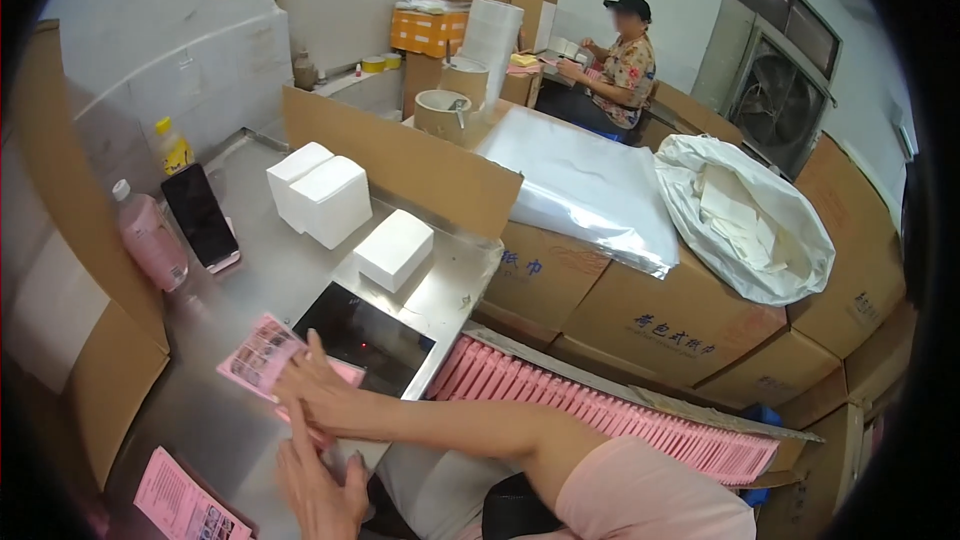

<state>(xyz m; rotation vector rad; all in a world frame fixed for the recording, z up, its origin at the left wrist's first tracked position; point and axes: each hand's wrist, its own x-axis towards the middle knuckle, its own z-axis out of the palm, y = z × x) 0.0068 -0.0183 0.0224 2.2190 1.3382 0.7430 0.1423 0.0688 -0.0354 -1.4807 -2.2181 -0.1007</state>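
A pink printed packet [258,352] lies on the metal table in front of me. My right hand [328,392] reaches across from the right and rests on it, fingers stretched out and partly covering it. Just below, my left hand [318,488] is open, its thumb apart and its fingertips close to the packet's lower edge; whether they touch it is hard to tell. A stack of pink printed packets or sheets [190,502] lies at the lower left. Beyond my hands is a glossy black panel [375,340] with a small red light, and past it white paper blocks [395,248].
A carton of tightly packed pink packets [600,410] stands at my right. Cardboard walls flank the table [215,305]. A phone [200,212] and bottles [152,235] stand at left. Behind are clear plastic sheets [580,185], a white sack [750,220], cartons and a seated person [625,70].
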